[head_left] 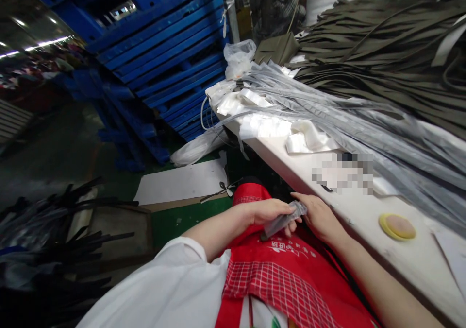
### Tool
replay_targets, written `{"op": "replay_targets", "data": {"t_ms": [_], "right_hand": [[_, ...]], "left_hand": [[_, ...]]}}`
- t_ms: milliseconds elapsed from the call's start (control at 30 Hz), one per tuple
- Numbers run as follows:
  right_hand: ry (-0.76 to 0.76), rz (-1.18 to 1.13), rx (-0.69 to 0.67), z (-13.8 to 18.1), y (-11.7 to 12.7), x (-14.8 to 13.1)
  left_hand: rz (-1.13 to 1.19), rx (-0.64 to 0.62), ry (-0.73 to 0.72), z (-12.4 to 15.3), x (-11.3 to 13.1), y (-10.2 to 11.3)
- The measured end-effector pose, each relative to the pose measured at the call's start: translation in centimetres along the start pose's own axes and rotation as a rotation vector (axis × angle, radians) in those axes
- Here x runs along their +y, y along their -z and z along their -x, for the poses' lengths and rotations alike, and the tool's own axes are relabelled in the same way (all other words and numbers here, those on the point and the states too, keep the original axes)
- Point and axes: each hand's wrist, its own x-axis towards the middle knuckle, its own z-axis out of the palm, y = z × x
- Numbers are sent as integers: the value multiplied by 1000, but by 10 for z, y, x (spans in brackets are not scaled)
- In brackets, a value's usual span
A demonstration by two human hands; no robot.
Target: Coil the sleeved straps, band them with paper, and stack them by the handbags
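In front of the red apron point(291, 269), my left hand point(271, 210) is closed around a crumpled clear plastic sleeve point(280, 225). A dark end shows at the sleeve's lower tip. My right hand point(320, 216) is at the sleeve's upper end, with its fingertips pinched on the bunched plastic. Beside that hand runs the edge of a white table point(276, 155). Long grey plastic-wrapped strips point(349, 129) lie along it, with white folded pieces point(307, 136) at their near side.
A round yellow-rimmed object point(396, 227) sits on the table. Olive-brown strips point(378, 41) are heaped behind the wrapped ones. Blue pallets point(174, 70) stand stacked ahead on the left. A white board point(182, 184) lies on the floor, and dark strips point(73, 235) are at the lower left.
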Motion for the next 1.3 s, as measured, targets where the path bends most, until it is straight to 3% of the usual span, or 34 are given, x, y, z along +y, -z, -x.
{"op": "replay_targets", "data": {"t_ms": [133, 233, 300, 367, 433, 500, 567, 600, 667, 700, 733, 800, 900, 1000, 1133, 1200, 1300], "right_hand": [[-11, 89, 73, 0, 10, 16], [-37, 63, 80, 0, 18, 24], [-90, -31, 65, -2, 19, 26], [-141, -134, 44, -4, 14, 21], [-143, -189, 17, -7, 6, 4], [-104, -269, -70, -7, -1, -24], [-121, -578, -328, -3, 2, -56], [-142, -697, -393, 0, 8, -69], [-239, -864, -368, 6, 33, -84], [-274, -899, -288, 7, 50, -85], [-306, -907, -183, 6, 69, -81], [-407, -813, 54, -4, 103, -61], [-526, -450, 247, -25, 128, -24], [-414, -258, 297, -39, 114, -14], [-135, -478, 115, -42, 64, -44], [-140, -517, 57, -44, 48, -55], [-219, -545, 134, -48, 48, -47]], "left_hand": [[37, -191, 163, 15, 8, 10], [-15, -222, 229, 29, 11, 13], [-23, -209, 206, 38, 18, 9], [6, -170, 64, 46, 31, 5], [55, -70, -205, 52, 51, 2], [73, 121, -536, 54, 73, 2], [-29, 396, -839, 52, 93, 6], [-156, 539, -939, 50, 99, 9], [-541, 734, -982, 46, 104, 14], [-752, 755, -927, 44, 101, 15], [-936, 717, -846, 43, 96, 15], [-1111, 515, -701, 42, 80, 8], [-867, 241, -576, 45, 59, -10], [-403, 144, -515, 47, 54, -26], [-93, 49, -587, 48, 64, -40], [-46, -7, -586, 49, 68, -43], [5, -44, -537, 52, 68, -43]]}}
